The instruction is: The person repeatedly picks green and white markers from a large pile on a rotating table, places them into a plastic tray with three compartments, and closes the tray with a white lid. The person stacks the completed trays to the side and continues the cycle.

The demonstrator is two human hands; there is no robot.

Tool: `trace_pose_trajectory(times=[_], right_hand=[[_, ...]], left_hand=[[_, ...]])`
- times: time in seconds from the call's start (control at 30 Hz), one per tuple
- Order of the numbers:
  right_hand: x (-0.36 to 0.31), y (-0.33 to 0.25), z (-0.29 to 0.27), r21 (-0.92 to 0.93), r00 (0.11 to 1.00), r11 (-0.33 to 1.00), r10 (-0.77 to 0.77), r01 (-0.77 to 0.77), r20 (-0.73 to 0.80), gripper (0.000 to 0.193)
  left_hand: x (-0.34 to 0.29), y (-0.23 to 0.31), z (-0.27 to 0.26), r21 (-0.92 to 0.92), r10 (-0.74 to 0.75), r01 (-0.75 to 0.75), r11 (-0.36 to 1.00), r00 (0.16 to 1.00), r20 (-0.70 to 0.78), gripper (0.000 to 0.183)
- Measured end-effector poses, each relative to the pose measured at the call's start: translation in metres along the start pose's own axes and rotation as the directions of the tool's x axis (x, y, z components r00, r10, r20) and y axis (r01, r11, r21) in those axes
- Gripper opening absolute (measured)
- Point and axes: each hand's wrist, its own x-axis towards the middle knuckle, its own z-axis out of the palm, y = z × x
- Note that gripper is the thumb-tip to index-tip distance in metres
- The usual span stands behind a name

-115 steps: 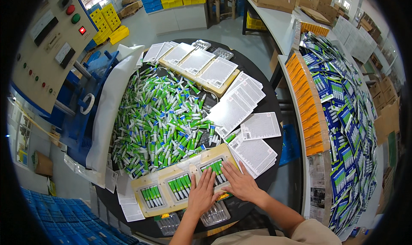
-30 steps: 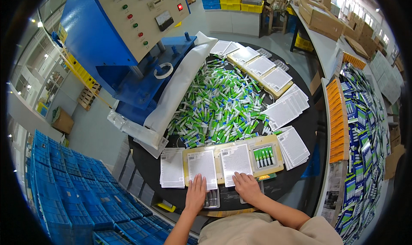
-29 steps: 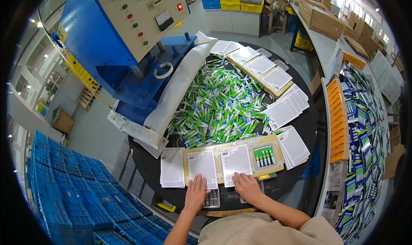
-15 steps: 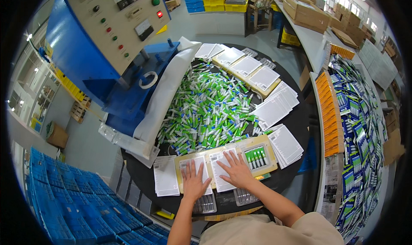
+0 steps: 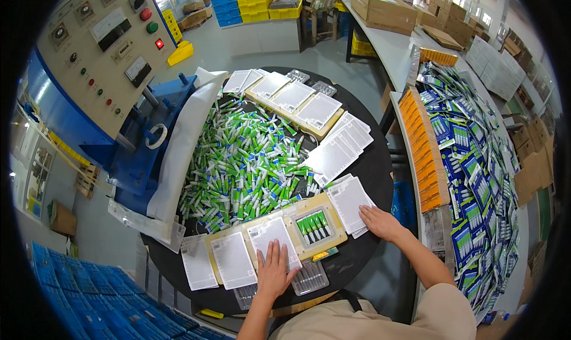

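My left hand (image 5: 275,270) lies flat, fingers spread, on a white printed card (image 5: 272,240) that covers the middle slot of a tan wooden tray (image 5: 279,242). The tray's left slot holds another white card (image 5: 233,259). Its right slot shows a clear blister with several green tubes (image 5: 313,224). My right hand (image 5: 378,221) rests on the lower edge of a stack of white cards (image 5: 350,201) right of the tray. A clear empty blister (image 5: 309,277) lies just below the tray, near the table's front edge.
A big heap of green and white tubes (image 5: 247,161) fills the round black table (image 5: 375,167). More card stacks (image 5: 339,149) and a second tray (image 5: 294,99) lie at the back. A blue machine with a control panel (image 5: 101,48) stands left; packed products (image 5: 470,161) cover the right bench.
My right hand left the tray and moved right onto the card stack. My left hand slid onto the middle card. The view turned to the right.
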Motion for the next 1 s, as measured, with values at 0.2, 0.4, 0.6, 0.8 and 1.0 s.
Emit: trace_pose_trajectory(times=[0.2,0.4,0.6,0.8,1.0], right_hand=[[-0.002,-0.022,-0.054,0.161,0.887,0.983,0.147,-0.083,-0.438,0.034],[0.029,-0.124,-0.067,0.166,0.904,0.984,0.009,0.068,-0.427,0.038],[0.028,-0.146,-0.033,0.081,0.948,0.997,0.016,0.010,-0.319,0.039],[0.032,-0.141,-0.037,0.058,0.985,0.998,0.021,-0.011,-0.173,0.039],[0.086,-0.129,-0.049,0.280,0.981,0.944,0.192,-0.174,-0.038,0.055]], left_hand=[[-0.002,-0.006,0.011,0.045,-0.004,0.004,0.999,1.000,-0.003,0.080],[-0.002,-0.008,0.016,0.028,0.012,-0.011,1.000,0.999,-0.035,0.078],[-0.003,-0.015,0.016,0.014,0.040,-0.039,0.999,0.999,-0.033,0.075],[-0.002,-0.015,0.013,0.017,0.035,-0.035,0.999,0.999,-0.026,0.073],[0.000,-0.012,0.007,-0.033,-0.009,0.008,0.999,1.000,-0.022,0.070]])
